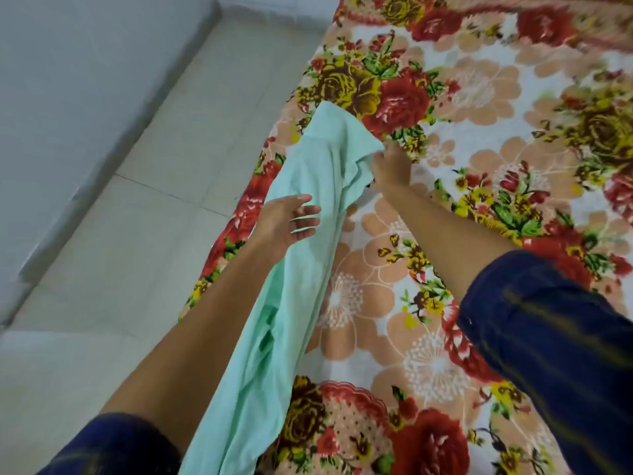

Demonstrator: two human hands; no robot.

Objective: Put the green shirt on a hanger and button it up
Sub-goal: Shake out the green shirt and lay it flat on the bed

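The green shirt (pixel 301 214) hangs in a long bunched column over the near-left edge of the bed (pixel 479 97), its top lifted above the floral blanket (pixel 445 255) and its lower part trailing down toward the bottom of the view. The right hand (pixel 388 162) is pinched closed on the upper edge of the fabric and carries the garment's weight. The left hand (pixel 291 222) is spread wide, fingers apart, palm toward the cloth about midway down; it is at the fabric, but whether it actually touches is hard to tell, and it grips nothing.

As for progress, very little looks done. The shirt is gathered and twisted, not spread out, and no collar, placket or buttons can be made out. A small dark shape shows just below the right hand; it may be part of a hanger, though the view is too poor to say. Finding the collar, threading the hanger into the shoulders and fastening every button all appear to remain
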